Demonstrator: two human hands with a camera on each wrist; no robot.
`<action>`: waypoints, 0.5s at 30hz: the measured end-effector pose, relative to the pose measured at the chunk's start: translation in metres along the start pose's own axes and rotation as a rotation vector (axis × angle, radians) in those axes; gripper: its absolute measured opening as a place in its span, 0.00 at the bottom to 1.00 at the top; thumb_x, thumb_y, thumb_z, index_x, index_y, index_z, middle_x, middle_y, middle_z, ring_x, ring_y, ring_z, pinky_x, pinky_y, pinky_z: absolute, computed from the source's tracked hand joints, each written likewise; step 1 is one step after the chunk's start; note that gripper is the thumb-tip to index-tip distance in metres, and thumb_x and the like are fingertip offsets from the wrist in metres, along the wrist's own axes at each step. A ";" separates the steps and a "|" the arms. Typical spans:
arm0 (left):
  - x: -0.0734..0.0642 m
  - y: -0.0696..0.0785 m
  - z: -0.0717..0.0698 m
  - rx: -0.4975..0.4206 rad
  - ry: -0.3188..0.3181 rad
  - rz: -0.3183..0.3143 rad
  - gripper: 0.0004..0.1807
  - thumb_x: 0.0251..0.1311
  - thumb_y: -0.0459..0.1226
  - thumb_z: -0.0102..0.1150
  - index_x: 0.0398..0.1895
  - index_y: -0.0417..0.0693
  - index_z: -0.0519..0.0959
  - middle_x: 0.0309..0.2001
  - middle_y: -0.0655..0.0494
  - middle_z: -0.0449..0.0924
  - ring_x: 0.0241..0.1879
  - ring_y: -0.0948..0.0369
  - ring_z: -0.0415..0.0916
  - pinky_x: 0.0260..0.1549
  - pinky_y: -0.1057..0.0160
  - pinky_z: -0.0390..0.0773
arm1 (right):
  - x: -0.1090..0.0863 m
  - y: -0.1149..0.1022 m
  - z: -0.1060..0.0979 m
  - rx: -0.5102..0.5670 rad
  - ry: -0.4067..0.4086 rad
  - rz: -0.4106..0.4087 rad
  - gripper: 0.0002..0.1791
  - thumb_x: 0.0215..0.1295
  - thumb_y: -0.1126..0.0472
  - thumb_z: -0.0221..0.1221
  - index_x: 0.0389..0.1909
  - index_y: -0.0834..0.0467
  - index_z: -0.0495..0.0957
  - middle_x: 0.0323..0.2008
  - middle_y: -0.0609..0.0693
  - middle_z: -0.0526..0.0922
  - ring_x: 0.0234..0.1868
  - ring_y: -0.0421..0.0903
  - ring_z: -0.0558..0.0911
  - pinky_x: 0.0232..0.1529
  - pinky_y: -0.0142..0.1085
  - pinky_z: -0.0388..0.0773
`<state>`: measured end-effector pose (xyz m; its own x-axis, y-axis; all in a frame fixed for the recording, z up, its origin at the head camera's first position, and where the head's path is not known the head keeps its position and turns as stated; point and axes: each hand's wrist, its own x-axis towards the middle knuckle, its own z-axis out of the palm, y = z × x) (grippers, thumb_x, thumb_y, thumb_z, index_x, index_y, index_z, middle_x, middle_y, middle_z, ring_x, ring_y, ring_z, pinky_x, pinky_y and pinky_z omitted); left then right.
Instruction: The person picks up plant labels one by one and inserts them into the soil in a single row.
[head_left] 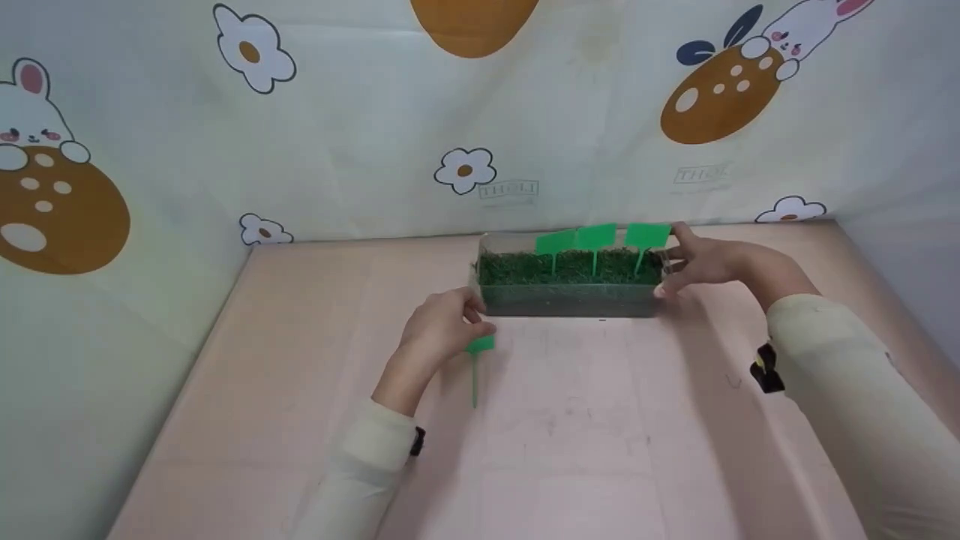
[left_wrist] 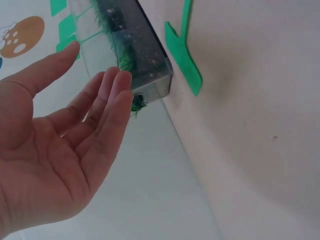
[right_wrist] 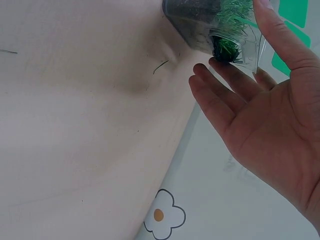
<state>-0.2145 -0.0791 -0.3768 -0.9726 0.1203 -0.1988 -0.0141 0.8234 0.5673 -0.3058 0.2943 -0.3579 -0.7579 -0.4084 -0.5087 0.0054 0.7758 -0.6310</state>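
Note:
A clear rectangular plastic box (head_left: 570,301) of green grass (head_left: 517,268) stands at the back of the table. Three green plant labels (head_left: 596,237) are upright in the grass. Another green plant label (left_wrist: 186,60) lies flat on the table in front of the box's left end. My left hand (head_left: 441,324) is at that end, fingers slightly bent and apart from the thumb, nothing between them. Around the box's right end is my right hand (head_left: 709,261), thumb toward the front corner and fingers extended toward the back. Whether its fingertips touch the plastic, I cannot tell.
The pale pink tabletop (head_left: 570,450) carries small dark specks and a stray dark strand (right_wrist: 160,66). A patterned cloth wall (head_left: 360,150) with flowers and rabbits rises right behind the box. Grass pokes through an opening in the box's end (right_wrist: 225,49).

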 end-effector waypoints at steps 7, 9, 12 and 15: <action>-0.003 -0.005 0.007 0.056 -0.027 -0.036 0.19 0.61 0.45 0.68 0.53 0.48 0.81 0.46 0.53 0.86 0.44 0.55 0.83 0.42 0.57 0.81 | 0.000 0.001 0.000 0.007 -0.001 -0.006 0.62 0.62 0.50 0.69 0.74 0.57 0.26 0.76 0.73 0.45 0.77 0.71 0.49 0.73 0.65 0.52; -0.004 -0.006 0.009 0.102 -0.039 -0.054 0.19 0.61 0.45 0.69 0.52 0.48 0.81 0.45 0.53 0.86 0.41 0.56 0.83 0.39 0.58 0.81 | 0.000 0.001 0.001 0.006 -0.001 -0.009 0.62 0.62 0.50 0.69 0.74 0.57 0.26 0.76 0.74 0.45 0.76 0.71 0.50 0.72 0.65 0.52; -0.005 -0.008 0.013 0.198 -0.050 -0.070 0.17 0.60 0.46 0.69 0.47 0.46 0.83 0.44 0.51 0.86 0.38 0.55 0.83 0.36 0.57 0.81 | 0.001 0.002 0.001 0.007 0.002 -0.007 0.62 0.62 0.50 0.69 0.74 0.57 0.26 0.76 0.74 0.45 0.76 0.71 0.50 0.72 0.65 0.52; -0.006 -0.008 0.018 0.308 -0.050 -0.097 0.17 0.59 0.47 0.69 0.42 0.44 0.84 0.39 0.49 0.86 0.33 0.56 0.81 0.33 0.57 0.82 | 0.001 0.001 0.001 0.008 0.005 -0.004 0.63 0.61 0.50 0.69 0.74 0.56 0.25 0.76 0.73 0.45 0.77 0.71 0.50 0.73 0.65 0.52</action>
<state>-0.2047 -0.0763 -0.3940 -0.9575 0.0539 -0.2833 -0.0277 0.9606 0.2765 -0.3061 0.2945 -0.3599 -0.7614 -0.4089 -0.5030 0.0074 0.7704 -0.6375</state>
